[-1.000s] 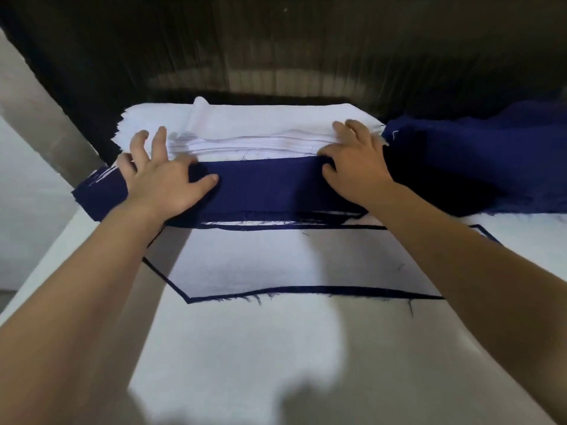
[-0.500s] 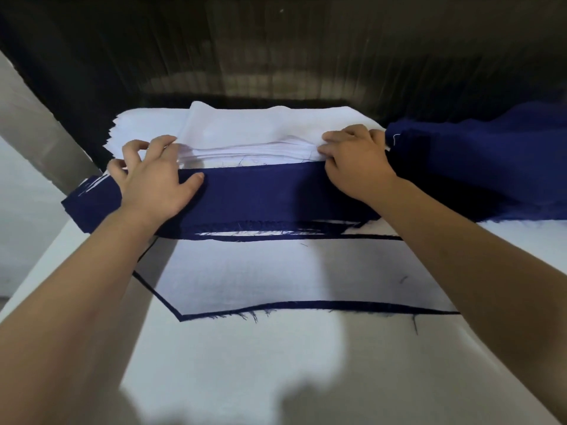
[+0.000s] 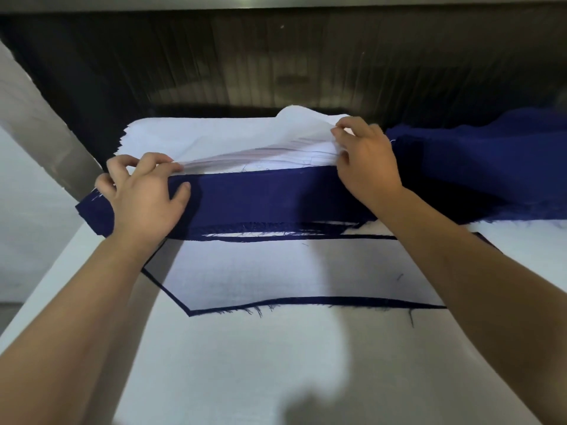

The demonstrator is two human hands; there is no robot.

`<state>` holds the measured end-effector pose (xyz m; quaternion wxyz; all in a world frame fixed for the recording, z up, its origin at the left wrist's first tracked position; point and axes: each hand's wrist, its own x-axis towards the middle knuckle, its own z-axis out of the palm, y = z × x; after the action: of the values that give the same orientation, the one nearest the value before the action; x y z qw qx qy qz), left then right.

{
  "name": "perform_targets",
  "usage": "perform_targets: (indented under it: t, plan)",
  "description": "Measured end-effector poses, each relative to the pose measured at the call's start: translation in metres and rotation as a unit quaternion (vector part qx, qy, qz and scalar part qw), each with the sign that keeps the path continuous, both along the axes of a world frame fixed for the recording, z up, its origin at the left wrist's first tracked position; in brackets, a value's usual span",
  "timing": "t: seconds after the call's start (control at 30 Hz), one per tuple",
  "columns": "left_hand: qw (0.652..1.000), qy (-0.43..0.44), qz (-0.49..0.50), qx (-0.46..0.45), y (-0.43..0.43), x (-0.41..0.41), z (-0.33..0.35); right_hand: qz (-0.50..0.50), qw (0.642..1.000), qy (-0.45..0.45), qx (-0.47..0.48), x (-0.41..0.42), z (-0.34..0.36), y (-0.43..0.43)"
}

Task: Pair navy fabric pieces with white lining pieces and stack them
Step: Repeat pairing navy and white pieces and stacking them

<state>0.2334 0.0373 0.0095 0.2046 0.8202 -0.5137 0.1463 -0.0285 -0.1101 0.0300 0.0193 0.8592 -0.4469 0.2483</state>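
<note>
A stack of white lining pieces lies at the back of the table, with a navy fabric stack in front of it. My left hand pinches the top white lining piece at its near left edge. My right hand pinches the same piece at its right edge and holds that side lifted off the stack. Nearer me lies a paired piece, white lining on navy, with a navy border showing around it.
A loose heap of navy fabric lies at the back right. The white table stretches toward me. A dark corrugated wall stands behind the stacks, and a grey slanted post rises at the left.
Both hands went from lying flat on the stacks to pinching the top white lining piece. The right hand has raised its side off the stack.
</note>
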Motion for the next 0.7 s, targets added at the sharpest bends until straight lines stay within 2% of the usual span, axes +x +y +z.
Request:
perform_targets:
  t: [0.17,0.4,0.47,0.6,0.7]
  plan:
    - [0.992,-0.041,-0.053,-0.106,0.015,-0.006,0.003,0.002,0.985,-0.171,-0.020,-0.011,0.005,0.015]
    - [0.990,-0.039,-0.108,-0.080,0.042,-0.026,-0.004,-0.024,0.956,-0.291,0.030,-0.036,-0.006,0.042]
    - [0.990,-0.033,-0.119,-0.073,0.050,-0.030,-0.005,-0.005,0.950,-0.309,0.045,-0.048,-0.011,0.052]
    - [0.990,0.012,-0.110,-0.085,0.062,-0.039,-0.005,0.038,0.957,-0.287,-0.017,-0.074,-0.023,0.072]
    - [0.989,0.049,-0.116,-0.080,0.071,-0.047,-0.009,0.039,0.956,-0.291,-0.013,-0.089,-0.027,0.081]
